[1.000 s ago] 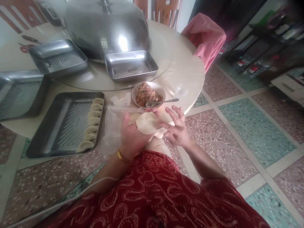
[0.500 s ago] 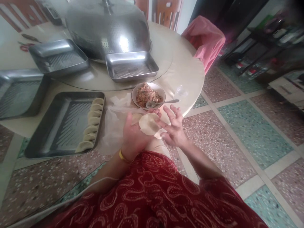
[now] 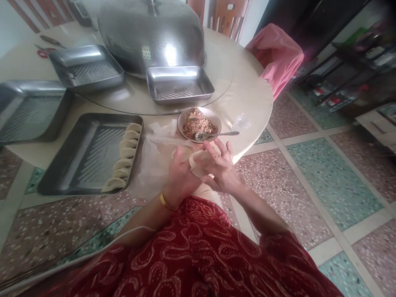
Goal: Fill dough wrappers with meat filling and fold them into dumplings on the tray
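Note:
A thin round dumpling wrapper (image 3: 196, 161) lies across the palm and fingers of my left hand (image 3: 180, 179), its thumb pointing up. My right hand (image 3: 223, 168) is over the wrapper's right side with its fingers spread, the fingertips at or on the dough; exact contact is hard to see. Just beyond the hands stands a bowl (image 3: 218, 119) of minced filling (image 3: 196, 121), a metal spoon (image 3: 230, 133) resting in it. Behind my left thumb, another pale wrapper (image 3: 185, 152) shows partly on a crumpled plastic sheet (image 3: 150, 165).
At left, a dark metal tray (image 3: 89, 152) holds a column of folded dumplings (image 3: 126, 152) along its right side. Other metal trays (image 3: 181, 97) stand farther back, before a large steel dome lid (image 3: 151, 37). A pink cloth (image 3: 278, 49) hangs at the table's right.
My right hand has moved left over the wrapper, covering more of it. The view has shifted slightly, so the table things appear farther right.

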`<state>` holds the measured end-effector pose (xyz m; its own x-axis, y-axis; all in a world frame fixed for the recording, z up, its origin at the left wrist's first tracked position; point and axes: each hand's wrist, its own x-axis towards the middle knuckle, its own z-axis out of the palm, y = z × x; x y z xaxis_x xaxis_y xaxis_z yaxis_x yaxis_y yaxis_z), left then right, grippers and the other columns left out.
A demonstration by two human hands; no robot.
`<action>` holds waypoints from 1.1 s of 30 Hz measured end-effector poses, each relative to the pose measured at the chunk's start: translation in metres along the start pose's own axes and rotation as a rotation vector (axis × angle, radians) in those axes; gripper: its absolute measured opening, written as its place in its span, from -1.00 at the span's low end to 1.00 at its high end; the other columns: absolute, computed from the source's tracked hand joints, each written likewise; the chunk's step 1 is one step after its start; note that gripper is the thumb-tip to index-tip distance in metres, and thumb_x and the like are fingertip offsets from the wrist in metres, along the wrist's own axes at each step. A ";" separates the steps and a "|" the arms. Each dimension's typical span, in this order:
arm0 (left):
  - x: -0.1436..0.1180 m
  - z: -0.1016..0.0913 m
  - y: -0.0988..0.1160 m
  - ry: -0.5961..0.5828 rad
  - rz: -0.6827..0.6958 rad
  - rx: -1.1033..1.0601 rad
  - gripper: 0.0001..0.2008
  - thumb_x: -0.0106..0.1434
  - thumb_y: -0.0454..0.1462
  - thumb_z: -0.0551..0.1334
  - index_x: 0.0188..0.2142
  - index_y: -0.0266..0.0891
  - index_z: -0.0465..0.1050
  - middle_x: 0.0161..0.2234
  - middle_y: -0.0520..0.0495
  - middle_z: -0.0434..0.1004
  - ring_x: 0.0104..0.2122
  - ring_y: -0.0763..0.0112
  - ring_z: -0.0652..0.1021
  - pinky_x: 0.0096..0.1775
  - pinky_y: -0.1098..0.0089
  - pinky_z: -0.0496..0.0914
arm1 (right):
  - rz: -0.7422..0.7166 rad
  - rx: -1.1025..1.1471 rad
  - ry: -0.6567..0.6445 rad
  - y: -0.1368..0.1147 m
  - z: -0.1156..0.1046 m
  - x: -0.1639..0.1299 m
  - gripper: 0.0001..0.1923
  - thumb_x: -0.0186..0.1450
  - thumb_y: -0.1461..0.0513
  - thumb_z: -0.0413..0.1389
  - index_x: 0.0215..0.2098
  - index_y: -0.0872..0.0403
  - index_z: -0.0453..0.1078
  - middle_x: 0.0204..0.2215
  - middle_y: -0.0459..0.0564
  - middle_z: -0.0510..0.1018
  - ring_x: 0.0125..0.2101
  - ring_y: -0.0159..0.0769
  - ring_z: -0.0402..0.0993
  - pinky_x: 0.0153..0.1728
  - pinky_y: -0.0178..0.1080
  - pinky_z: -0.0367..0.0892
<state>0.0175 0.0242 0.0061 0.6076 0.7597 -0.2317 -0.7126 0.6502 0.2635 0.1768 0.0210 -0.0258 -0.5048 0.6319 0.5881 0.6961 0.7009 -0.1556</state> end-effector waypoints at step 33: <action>-0.002 0.009 -0.001 0.062 0.028 -0.092 -0.26 0.34 0.19 -0.19 0.31 -0.20 0.13 0.23 -0.17 0.33 0.27 0.14 0.31 0.26 0.13 0.16 | -0.057 -0.039 -0.026 -0.007 0.002 0.002 -0.55 0.32 -0.11 0.02 0.13 -0.27 0.34 0.42 -0.24 -0.05 0.38 0.07 -0.14 0.39 0.16 -0.40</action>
<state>0.0205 0.0220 0.0149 0.5664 0.7737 -0.2840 -0.7597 0.6237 0.1842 0.1703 0.0182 -0.0257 -0.5565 0.6002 0.5746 0.6850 0.7228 -0.0916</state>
